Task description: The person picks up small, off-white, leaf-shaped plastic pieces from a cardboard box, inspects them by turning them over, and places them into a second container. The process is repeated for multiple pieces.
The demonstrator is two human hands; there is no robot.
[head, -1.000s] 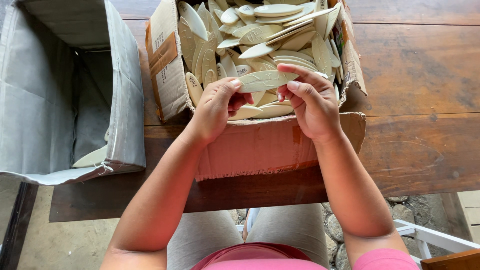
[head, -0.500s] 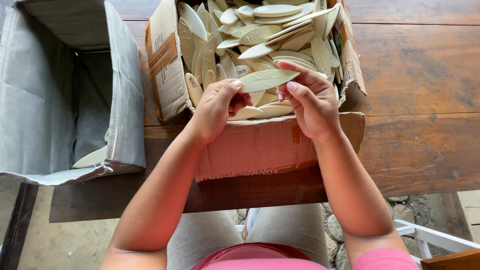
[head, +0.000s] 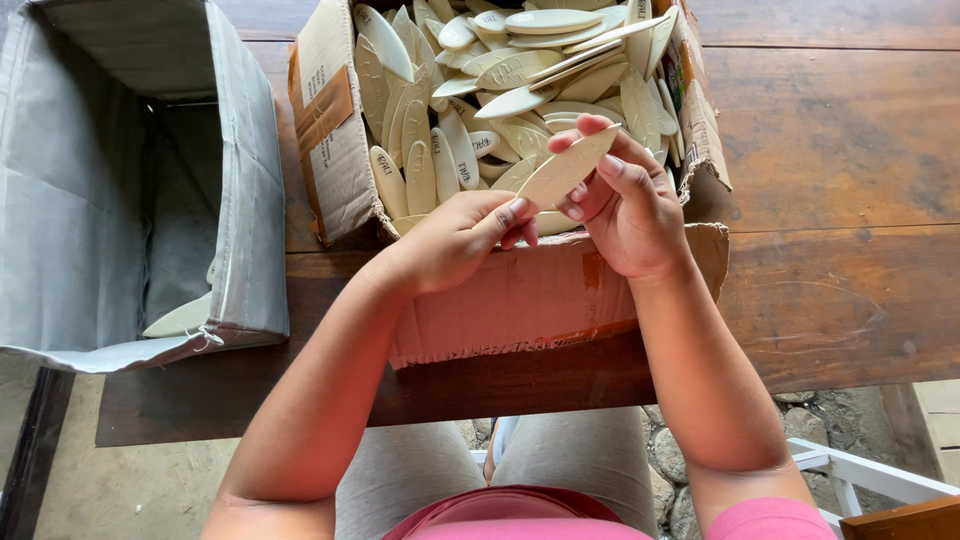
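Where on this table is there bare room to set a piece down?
Bare wooden table lies right of the cardboard box, and a narrow strip between it and the grey bin. The box is crowded with pale leaf-shaped pieces; both hands hold one piece above it.

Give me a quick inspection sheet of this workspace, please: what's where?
Surface: dark wooden table, worn.
Job's things: pale leaf-shaped piece held over a cardboard box full of like pieces.
Clutter: grey bag-like bin at the left, one piece lying inside.
Grippers: left hand pinches the piece's lower end; right hand holds its upper part.
Cables: nothing seen.
Surroundings: stony ground and a white frame below the table.
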